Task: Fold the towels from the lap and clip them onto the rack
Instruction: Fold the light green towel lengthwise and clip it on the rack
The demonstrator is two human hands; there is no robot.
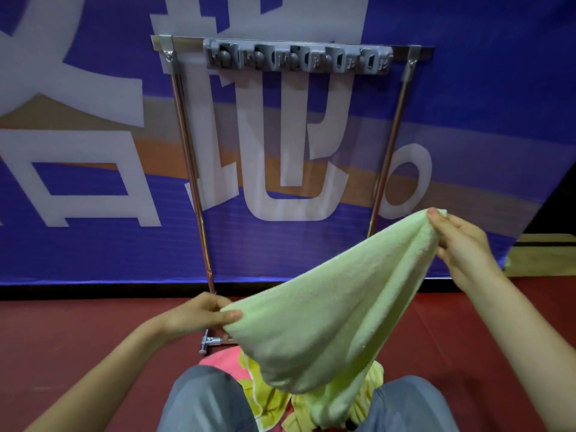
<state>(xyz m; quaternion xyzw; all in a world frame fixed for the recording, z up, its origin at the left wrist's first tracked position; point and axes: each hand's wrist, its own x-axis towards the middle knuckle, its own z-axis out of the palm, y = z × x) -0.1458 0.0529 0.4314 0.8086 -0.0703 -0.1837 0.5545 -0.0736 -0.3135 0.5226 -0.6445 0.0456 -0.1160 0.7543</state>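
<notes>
A blue banner (93,73) with big white characters and an orange band filled the background, hanging down to a dark red floor (62,322). In front of it stood the rack (187,135), two chrome uprights joined by a flat bar across the top, with a chrome joint at the foot of the left upright just beside the person's left hand. A pale green towel (327,307) was stretched in the air between the hands, below the rack's top bar and in front of its lower half. Its upper edge rose from lower left to upper right, and the loose body sagged in a pouch down to the lap, its lowest part hanging between the knees. The knees, in grey trousers (202,397), sat at the bottom of the view. More towels lay heaped between them. A pink towel (218,361) showed at the left of the heap and a yellow towel (249,397) beside and under the green one. The right hand (461,247) was raised toward the right upright and pinched the towel's upper corner between thumb and fingertips, the other fingers curled. The left hand (193,316) was lower, near the rack's foot, gripping the opposite corner with the thumb on top and the fingers tucked beneath the cloth. A grey strip of clips (297,59) was mounted along the top bar, with nothing hanging from it; whether the clips stood open could not be told.
</notes>
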